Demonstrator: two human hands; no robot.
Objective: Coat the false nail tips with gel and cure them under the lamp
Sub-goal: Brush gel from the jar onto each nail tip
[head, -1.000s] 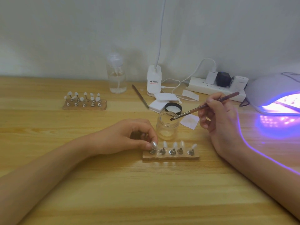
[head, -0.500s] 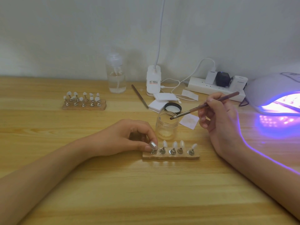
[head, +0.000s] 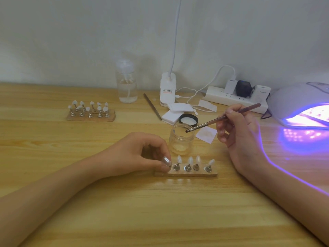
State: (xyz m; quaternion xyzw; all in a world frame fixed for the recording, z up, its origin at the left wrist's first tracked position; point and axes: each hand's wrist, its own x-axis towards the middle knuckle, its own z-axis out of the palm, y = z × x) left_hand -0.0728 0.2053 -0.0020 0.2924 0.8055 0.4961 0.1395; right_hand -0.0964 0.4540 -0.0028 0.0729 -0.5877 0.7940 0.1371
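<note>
A small wooden holder (head: 194, 173) lies in front of me with several white nail tips (head: 190, 160) standing on metal stands. My left hand (head: 140, 154) pinches the leftmost stand at the holder's left end. My right hand (head: 236, 129) grips a brown gel brush (head: 224, 118), its bristle end at the rim of the open clear gel jar (head: 181, 139) just behind the holder. The white curing lamp (head: 300, 104) at the right glows purple. A second holder with several nail tips (head: 90, 111) sits at the back left.
The jar's black lid (head: 188, 119) and white pads (head: 171, 117) lie behind the jar. Another tool (head: 152, 106), a clear pump bottle (head: 127, 82), a white desk lamp base (head: 167, 90) and a power strip (head: 235, 98) with cables stand by the wall.
Almost nothing has moved. The brush tip stays at the jar's rim and my left hand keeps its pinch on the leftmost stand.
</note>
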